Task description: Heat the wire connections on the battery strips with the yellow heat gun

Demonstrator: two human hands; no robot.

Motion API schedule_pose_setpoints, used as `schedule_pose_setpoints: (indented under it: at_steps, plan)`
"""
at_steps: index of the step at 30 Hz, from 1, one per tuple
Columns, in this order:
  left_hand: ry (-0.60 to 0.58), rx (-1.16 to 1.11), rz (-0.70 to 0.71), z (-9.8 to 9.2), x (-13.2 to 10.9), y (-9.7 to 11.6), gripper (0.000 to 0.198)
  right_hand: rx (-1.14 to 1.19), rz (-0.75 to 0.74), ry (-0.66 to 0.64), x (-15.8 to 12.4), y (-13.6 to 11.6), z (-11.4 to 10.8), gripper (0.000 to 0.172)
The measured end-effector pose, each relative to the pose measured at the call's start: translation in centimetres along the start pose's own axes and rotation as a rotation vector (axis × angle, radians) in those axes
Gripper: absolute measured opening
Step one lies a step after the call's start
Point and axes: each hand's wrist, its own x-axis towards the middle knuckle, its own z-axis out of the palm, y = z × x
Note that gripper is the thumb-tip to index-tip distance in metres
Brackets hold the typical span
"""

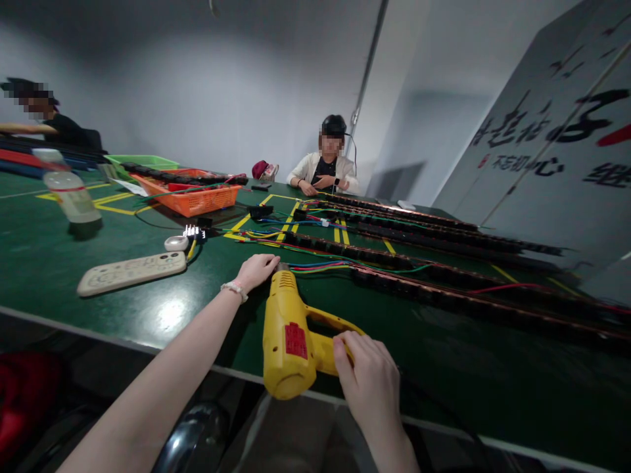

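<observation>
My right hand (369, 368) is wrapped around the handle of a yellow heat gun (286, 328) with a red label. Its nozzle points away from me, over the table's near part. Just left of the nozzle tip, my left hand (257, 270) has its fingers pinched together on the ends of several coloured wires (320, 267). The nozzle hides part of that grip. From there the wires run right to a long dark strip with copper-coloured edges (419, 289) lying on the table.
More long strips (404, 226) with loose wires lie across the green table (207, 328). At left are a cream phone-shaped object (133, 272), a small white round item (176, 244) and a bottle (71, 194). An orange basket (192, 200) stands behind. One person (325, 167) sits opposite, another (64, 128) far left.
</observation>
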Motion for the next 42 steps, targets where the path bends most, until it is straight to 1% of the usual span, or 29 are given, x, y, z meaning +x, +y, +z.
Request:
schedule_pose_setpoints:
  at_steps: [5, 11, 15, 19, 23, 28, 33, 37, 42]
  plan:
    - [0.004, 0.007, 0.014, 0.0, -0.1, 0.0, 0.044, -0.031, 0.014, 0.026, -0.4, 2.3, -1.0, 0.038]
    - [-0.002, -0.01, 0.017, 0.0, 0.0, -0.1, 0.045, -0.14, 0.014, 0.083, -1.1, 5.0, -2.6, 0.041]
    - [0.004, -0.03, 0.03, 0.0, 0.0, -0.2, 0.045, -0.218, 0.036, 0.098, -1.6, 6.7, -3.3, 0.045]
    - [0.005, -0.028, 0.037, 0.0, 0.0, -0.2, 0.045, -0.323, 0.038, 0.127, -2.1, 7.9, -3.8, 0.048]
    - [-0.001, -0.018, 0.023, 0.0, 0.0, -0.2, 0.046, -0.395, 0.006, 0.153, -2.2, 8.5, -3.9, 0.047]
    - [-0.005, -0.018, 0.011, 0.0, 0.1, -0.2, 0.045, -0.481, -0.044, 0.193, -2.3, 8.2, -3.6, 0.046]
    - [0.001, -0.037, 0.001, 0.1, 0.4, -0.3, 0.045, -0.521, -0.031, 0.211, -2.7, 6.3, -3.4, 0.044]
    - [-0.003, -0.056, -0.01, 0.1, 0.5, -0.4, 0.046, -0.492, -0.016, 0.197, -2.6, 4.7, -3.0, 0.041]
    - [0.007, -0.08, -0.013, 0.3, 0.6, -0.5, 0.048, -0.404, -0.028, 0.164, -2.4, 3.0, -2.0, 0.035]
